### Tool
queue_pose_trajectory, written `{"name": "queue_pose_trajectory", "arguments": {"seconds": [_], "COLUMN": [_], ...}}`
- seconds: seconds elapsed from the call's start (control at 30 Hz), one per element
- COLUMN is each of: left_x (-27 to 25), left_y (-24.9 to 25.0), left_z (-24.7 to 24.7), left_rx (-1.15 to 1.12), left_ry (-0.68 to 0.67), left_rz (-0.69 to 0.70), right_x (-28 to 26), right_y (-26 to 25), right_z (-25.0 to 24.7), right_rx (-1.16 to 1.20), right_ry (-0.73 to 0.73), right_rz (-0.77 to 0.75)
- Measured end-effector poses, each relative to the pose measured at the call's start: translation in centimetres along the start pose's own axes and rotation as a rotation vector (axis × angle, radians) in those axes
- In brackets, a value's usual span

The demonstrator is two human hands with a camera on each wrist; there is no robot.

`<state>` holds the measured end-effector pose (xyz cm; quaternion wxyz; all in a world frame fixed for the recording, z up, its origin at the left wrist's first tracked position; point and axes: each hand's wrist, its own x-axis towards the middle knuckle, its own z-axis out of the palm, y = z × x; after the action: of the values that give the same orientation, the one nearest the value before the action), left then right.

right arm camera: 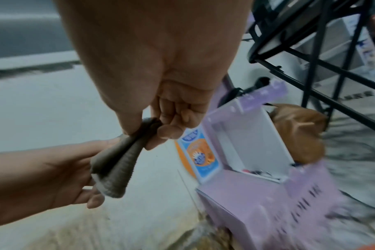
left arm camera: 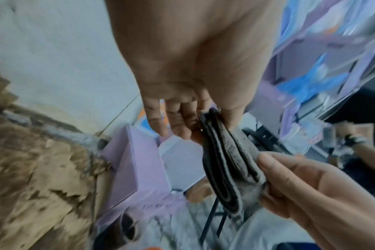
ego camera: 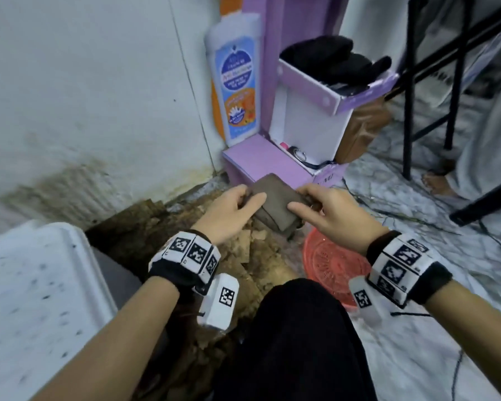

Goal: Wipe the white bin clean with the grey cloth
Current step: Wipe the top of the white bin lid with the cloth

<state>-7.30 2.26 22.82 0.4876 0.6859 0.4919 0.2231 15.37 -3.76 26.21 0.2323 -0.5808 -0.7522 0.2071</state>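
Both hands hold a folded grey cloth (ego camera: pixel 278 204) in the air in front of me. My left hand (ego camera: pixel 235 209) pinches its left edge between thumb and fingers. On the other side, my right hand (ego camera: pixel 321 211) pinches the right edge. The left wrist view shows the cloth (left arm camera: pixel 229 162) edge-on, in several folded layers, between my left hand (left arm camera: pixel 195 118) and my right hand (left arm camera: pixel 300 186). Seen from the right wrist, the cloth (right arm camera: pixel 116 167) hangs from my right hand (right arm camera: pixel 154 128) with my left hand (right arm camera: pixel 54 172) holding its lower part. The white bin (ego camera: pixel 32 285), speckled with dark spots, stands at the lower left.
A red plastic basin (ego camera: pixel 333 264) sits on the marble floor below my right hand. A purple and white box (ego camera: pixel 298 134) and a tall bottle (ego camera: pixel 235 79) stand ahead by the wall. Torn cardboard (ego camera: pixel 243 253) covers the floor. Black stand legs (ego camera: pixel 434 82) and cables are at right.
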Motion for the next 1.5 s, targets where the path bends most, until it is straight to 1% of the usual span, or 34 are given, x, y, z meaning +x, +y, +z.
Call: {"name": "queue_pose_trajectory", "arguments": {"seconds": [0.1, 0.13, 0.27, 0.37, 0.57, 0.63, 0.8, 0.93, 1.07, 1.17, 1.3, 1.43, 1.5], "left_x": [-4.4, -5.9, -11.8, -16.2, -24.0, -26.0, -30.1, -32.1, -33.2, -33.3, -32.3, -31.1, -30.7], "left_y": [2.6, 3.1, 3.2, 1.9, -0.9, -2.3, -5.3, -7.5, -9.1, -10.2, -10.9, -11.0, -11.2], "left_z": [-3.4, -4.4, -8.0, -10.2, -12.4, -12.6, -12.7, -12.6, -12.3, -12.3, -12.2, -12.0, -12.0], "left_rx": [-0.05, -0.065, -0.104, -0.111, -0.153, -0.146, -0.152, -0.177, -0.122, -0.04, 0.132, 0.322, 0.409], "left_ry": [0.117, 0.157, 0.294, 0.385, 0.501, 0.549, 0.731, 0.846, 0.885, 0.884, 0.858, 0.817, 0.808], "left_rz": [0.063, 0.065, 0.071, 0.054, -0.035, -0.056, -0.106, -0.15, -0.199, -0.226, -0.247, -0.274, -0.255], "right_x": [0.7, 0.8, 1.0, 1.1, 0.9, 0.5, -0.1, -1.0, -1.8, -2.7, -4.0, -5.0, -5.2], "right_y": [-5.4, -7.0, -12.9, -16.7, -22.3, -23.8, -26.2, -27.4, -27.7, -27.8, -27.2, -26.3, -26.0], "right_z": [-1.6, -1.9, -1.0, 0.9, 5.9, 7.4, 11.6, 14.6, 17.1, 18.6, 20.5, 21.9, 22.2], "right_rx": [-0.009, -0.014, -0.001, 0.001, 0.033, 0.042, 0.083, 0.113, 0.147, 0.18, 0.193, 0.149, 0.111], "right_ry": [0.018, 0.022, -0.01, -0.051, -0.136, -0.173, -0.269, -0.316, -0.324, -0.323, -0.295, -0.257, -0.257], "right_rz": [-0.09, -0.117, -0.206, -0.275, -0.369, -0.39, -0.404, -0.376, -0.32, -0.269, -0.173, -0.103, -0.087]}}
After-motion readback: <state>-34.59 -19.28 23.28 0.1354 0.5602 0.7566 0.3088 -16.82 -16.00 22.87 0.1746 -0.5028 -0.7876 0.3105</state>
